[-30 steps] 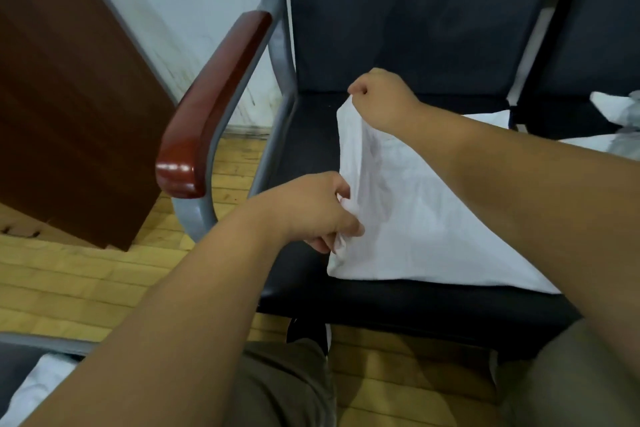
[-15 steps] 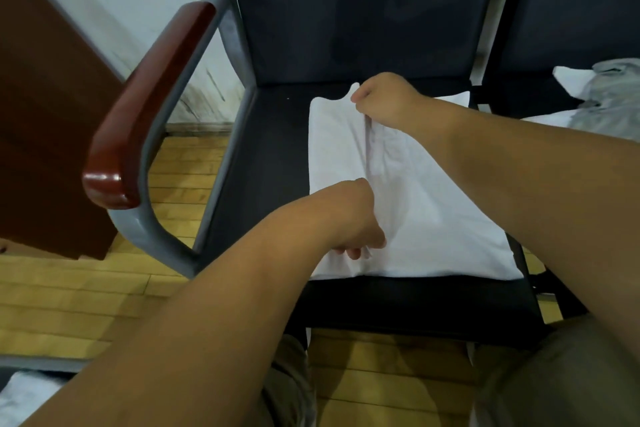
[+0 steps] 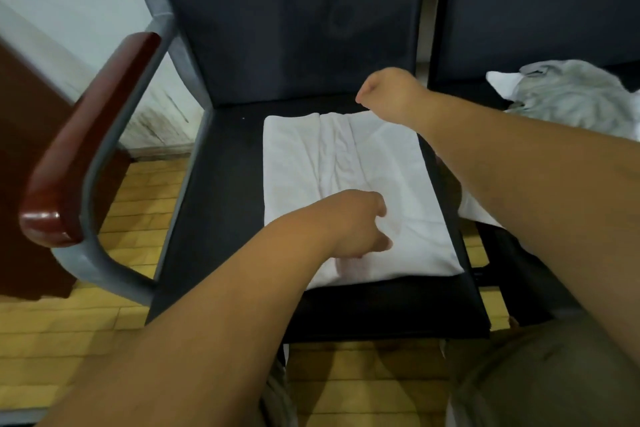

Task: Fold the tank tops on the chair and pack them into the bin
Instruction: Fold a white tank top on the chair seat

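Head view: white tank top flat on chair seat, both hands over it.

The white tank top (image 3: 346, 163) lies folded in a rough rectangle on the black chair seat (image 3: 214, 204), with creases running lengthwise down its middle. The left hand (image 3: 356, 218) sits low on the near half, fingers curled down and tips against the cloth; cannot tell whether they pinch a fold or only touch it. The cloth spreads away from those fingers on all sides, with its near edge just behind them. The right hand (image 3: 391, 94) is at the far right corner, fingers clenched into a loose fist with nothing seen in them and the cloth's far edge just beneath. A heap of grey and white garments (image 3: 571, 97) lies on the next seat, outward of the right fingers. A red-brown armrest (image 3: 86, 142) stands well outward of the left fingers.
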### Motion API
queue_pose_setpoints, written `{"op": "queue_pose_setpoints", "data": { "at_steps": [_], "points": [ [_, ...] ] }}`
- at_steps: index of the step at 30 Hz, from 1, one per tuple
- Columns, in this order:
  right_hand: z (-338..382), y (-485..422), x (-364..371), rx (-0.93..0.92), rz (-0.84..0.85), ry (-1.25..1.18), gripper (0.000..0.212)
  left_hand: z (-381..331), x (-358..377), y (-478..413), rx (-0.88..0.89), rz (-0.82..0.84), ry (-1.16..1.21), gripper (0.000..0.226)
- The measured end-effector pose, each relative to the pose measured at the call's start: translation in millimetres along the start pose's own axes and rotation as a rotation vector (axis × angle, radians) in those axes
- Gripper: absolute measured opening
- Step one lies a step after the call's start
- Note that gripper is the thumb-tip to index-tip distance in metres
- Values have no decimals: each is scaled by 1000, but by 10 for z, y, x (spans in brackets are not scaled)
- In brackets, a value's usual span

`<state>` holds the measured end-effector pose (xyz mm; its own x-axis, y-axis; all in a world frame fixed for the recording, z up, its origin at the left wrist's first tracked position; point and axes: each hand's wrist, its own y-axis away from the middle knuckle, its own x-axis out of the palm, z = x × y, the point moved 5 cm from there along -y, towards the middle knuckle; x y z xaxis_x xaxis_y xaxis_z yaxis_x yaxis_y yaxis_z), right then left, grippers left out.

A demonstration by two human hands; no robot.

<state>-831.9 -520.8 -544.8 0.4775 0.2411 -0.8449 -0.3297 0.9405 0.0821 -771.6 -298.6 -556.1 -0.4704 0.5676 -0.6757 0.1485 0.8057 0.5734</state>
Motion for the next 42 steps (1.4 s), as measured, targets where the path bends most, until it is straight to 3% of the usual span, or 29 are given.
{"op": "queue_pose_setpoints", "data": {
  "at_steps": [5, 7, 10, 13, 19, 24, 29, 36, 42],
  "points": [
    [-535, 50, -172, 42, 0, 92, 27, -476, 268, -113, 266, 46, -46, 56],
    [-730, 60, -192, 52, 16, 46, 36, -642, 402, -158, 355, 78, -93, 61],
    [-888, 48, -145, 39, 97, 57, 46, -787, 611, -249, 395, 182, -251, 62],
    [-911, 1, -96, 19, 97, 144, 38, -844, 686, -334, 431, 176, -348, 49],
    [-818, -40, -53, 59, 65, 210, 24, -840, 668, -415, 399, 95, -324, 15],
    [-671, -15, -83, 105, 54, 106, 23, -772, 505, -309, 350, 4, -143, 13],
    [-506, 4, -109, 172, 36, -309, 21, -558, 248, -50, 244, 30, 111, 19],
    [46, -49, 112, 113, 43, -563, 36, -56, -136, 359, 107, -8, 12, 14],
    [654, -6, 419, 34, 86, -593, 39, 495, -300, 682, -4, 8, 33, 14]
  ]
}}
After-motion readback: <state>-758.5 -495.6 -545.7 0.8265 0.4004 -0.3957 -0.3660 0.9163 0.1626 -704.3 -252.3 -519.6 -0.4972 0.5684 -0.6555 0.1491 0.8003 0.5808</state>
